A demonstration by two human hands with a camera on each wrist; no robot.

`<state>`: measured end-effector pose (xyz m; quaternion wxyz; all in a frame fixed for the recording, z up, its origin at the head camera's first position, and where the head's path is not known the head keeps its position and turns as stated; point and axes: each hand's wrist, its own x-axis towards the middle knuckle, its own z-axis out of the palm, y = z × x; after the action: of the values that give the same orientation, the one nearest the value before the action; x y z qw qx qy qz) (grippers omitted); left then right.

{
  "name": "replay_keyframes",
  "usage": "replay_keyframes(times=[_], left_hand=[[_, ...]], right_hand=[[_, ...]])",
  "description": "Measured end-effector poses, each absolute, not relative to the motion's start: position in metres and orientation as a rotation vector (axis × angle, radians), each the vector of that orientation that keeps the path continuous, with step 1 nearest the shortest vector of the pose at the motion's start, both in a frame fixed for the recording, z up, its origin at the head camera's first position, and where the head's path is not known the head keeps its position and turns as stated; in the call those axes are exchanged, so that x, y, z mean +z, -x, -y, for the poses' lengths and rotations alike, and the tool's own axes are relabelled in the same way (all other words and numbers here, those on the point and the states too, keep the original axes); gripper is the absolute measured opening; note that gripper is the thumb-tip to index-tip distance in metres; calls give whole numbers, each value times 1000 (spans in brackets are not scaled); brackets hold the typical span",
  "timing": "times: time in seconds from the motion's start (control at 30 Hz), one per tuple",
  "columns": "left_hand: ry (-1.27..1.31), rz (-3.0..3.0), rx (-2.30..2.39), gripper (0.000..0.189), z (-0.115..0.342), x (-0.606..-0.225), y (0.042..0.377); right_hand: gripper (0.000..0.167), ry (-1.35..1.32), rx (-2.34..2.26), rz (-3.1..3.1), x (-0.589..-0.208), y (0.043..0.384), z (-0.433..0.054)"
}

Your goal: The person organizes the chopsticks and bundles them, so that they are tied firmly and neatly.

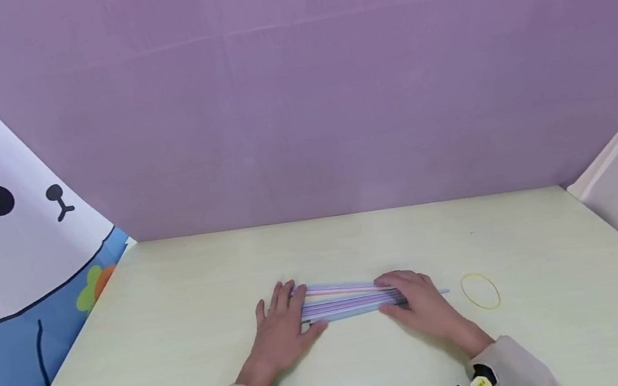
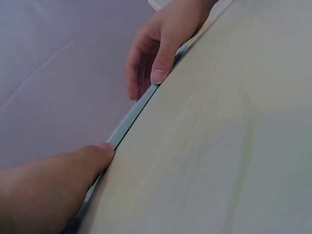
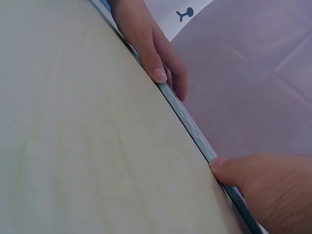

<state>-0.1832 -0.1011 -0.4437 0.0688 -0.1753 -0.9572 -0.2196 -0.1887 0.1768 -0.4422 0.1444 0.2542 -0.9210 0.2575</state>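
A loose, flat bundle of long thin sticks [image 1: 344, 305] in lilac, pink and pale blue lies sideways on the table. My left hand [image 1: 280, 332] holds its left end, fingers spread at the back and thumb along the near edge. At the right end my right hand [image 1: 424, 304] grips the bundle between thumb and curled fingers, and one stick tip pokes out past it. From low down, the left wrist view shows the pale blue near stick [image 2: 129, 122] with both thumbs against it. Both ends are mostly hidden under the hands.
A yellow rubber band [image 1: 496, 291] lies on the table just right of my right hand. The pale wood-look table [image 1: 204, 266] ends at a purple wall [image 1: 296, 119] behind. Printed cartoon panels [image 1: 37, 268] stand at the sides.
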Motion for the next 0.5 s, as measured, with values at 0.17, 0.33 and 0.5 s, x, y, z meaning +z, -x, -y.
replay_keyframes(times=[0.17, 0.33, 0.5], left_hand=[[521, 2831, -619, 61, 98, -445, 181], [526, 2801, -589, 54, 96, -444, 180], [522, 2783, -596, 52, 96, -444, 181]], right_hand=[[37, -720, 775, 2593, -445, 190, -176], [36, -726, 810, 2571, -447, 192, -176], [34, -767, 816, 2558, -449, 193, -177]])
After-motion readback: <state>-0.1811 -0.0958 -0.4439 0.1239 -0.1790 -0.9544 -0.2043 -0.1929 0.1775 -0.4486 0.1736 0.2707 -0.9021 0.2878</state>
